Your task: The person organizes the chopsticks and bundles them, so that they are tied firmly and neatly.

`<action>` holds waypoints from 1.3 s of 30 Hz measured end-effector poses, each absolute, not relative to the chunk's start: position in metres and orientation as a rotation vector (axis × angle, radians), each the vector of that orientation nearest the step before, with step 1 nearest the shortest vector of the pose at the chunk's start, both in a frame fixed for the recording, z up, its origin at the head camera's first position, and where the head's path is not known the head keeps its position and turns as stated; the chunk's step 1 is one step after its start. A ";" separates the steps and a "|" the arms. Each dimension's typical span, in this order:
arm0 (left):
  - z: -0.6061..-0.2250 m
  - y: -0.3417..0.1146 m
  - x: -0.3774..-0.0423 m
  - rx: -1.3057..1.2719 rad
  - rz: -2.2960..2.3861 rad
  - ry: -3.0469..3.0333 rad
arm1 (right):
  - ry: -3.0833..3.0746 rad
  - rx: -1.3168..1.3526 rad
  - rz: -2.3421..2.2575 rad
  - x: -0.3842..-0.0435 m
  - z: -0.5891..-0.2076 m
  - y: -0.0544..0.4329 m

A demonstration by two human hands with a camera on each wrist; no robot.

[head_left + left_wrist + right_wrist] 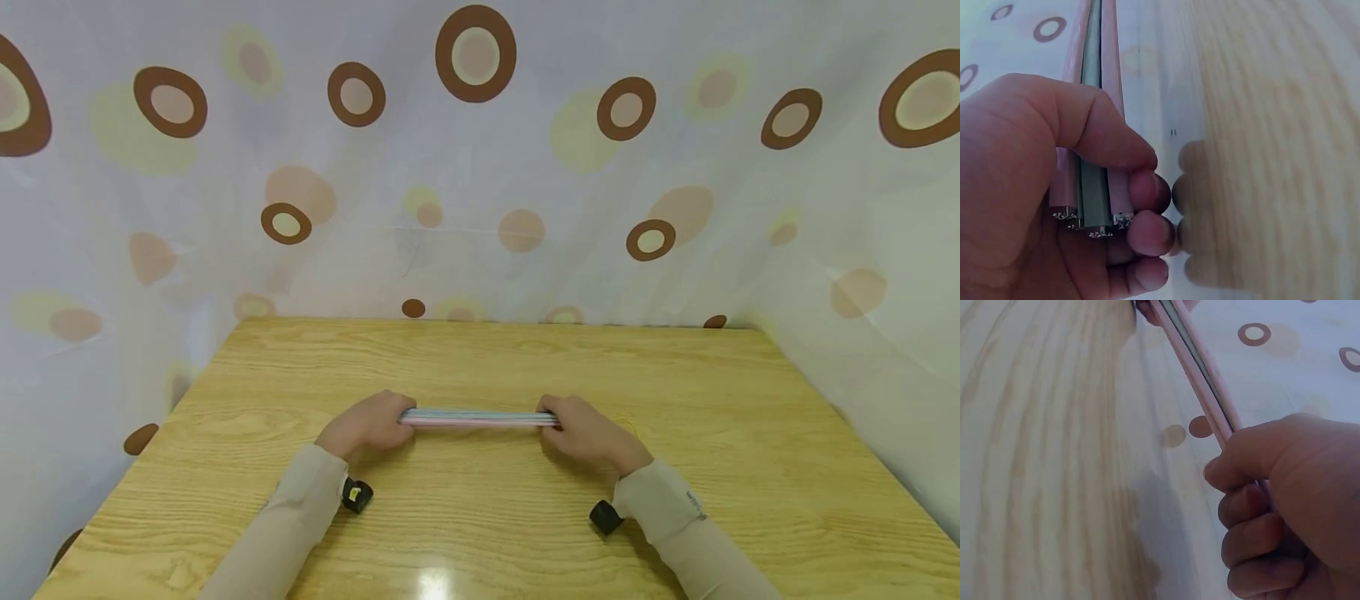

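Note:
A bundle of several slim, straight pink and pale green sticks [480, 418] spans the space between the two hands, held crosswise over the wooden table. My left hand [380, 419] grips its left end. In the left wrist view, curled fingers and thumb [1116, 140] wrap round the sticks, whose jagged, silvery ends [1100, 232] show below the thumb. At the other end, my right hand [581, 429] grips the bundle too. The right wrist view shows the fingers of the right hand [1291, 500] curled about the sticks [1200, 375], covering their near ends.
Light wood grain covers the table [480, 358]. A thin yellow loop [628, 427] shows just behind the right wrist; its kind is unclear. White cloth with brown and beige ovals [480, 167] hangs behind and along both sides of the table.

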State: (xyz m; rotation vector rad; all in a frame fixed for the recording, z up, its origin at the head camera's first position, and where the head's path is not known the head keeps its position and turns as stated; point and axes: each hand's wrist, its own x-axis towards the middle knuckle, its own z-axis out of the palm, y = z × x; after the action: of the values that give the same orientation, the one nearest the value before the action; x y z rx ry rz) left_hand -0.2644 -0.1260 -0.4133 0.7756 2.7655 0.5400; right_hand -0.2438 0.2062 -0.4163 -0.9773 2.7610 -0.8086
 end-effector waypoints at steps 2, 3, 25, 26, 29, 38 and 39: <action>-0.414 -0.126 -0.265 0.774 0.583 2.745 | 2.735 -0.977 -0.860 -0.245 -0.415 0.207; -0.414 -0.126 -0.265 0.772 0.605 2.735 | 2.726 -0.970 -0.883 -0.245 -0.415 0.207; -0.409 -0.120 -0.263 0.763 0.606 2.914 | 2.584 -0.858 -1.329 -0.242 -0.400 0.206; -0.409 -0.120 -0.263 0.785 0.628 2.905 | 2.581 -0.846 -1.343 -0.242 -0.400 0.206; -0.410 -0.120 -0.264 0.863 0.676 2.878 | 2.561 -0.825 -1.377 -0.242 -0.399 0.206; -0.410 -0.115 -0.261 1.002 0.699 2.812 | 2.541 -0.842 -1.387 -0.242 -0.400 0.205; -0.410 -0.114 -0.261 1.004 0.722 2.799 | 2.536 -0.838 -1.390 -0.242 -0.401 0.205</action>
State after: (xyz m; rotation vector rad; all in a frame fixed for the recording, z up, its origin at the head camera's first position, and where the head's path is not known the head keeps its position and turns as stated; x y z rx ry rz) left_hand -0.2608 -0.1144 -0.4097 1.0040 2.7993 0.7225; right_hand -0.2421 0.2049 -0.4006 -0.8384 2.5359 -1.3898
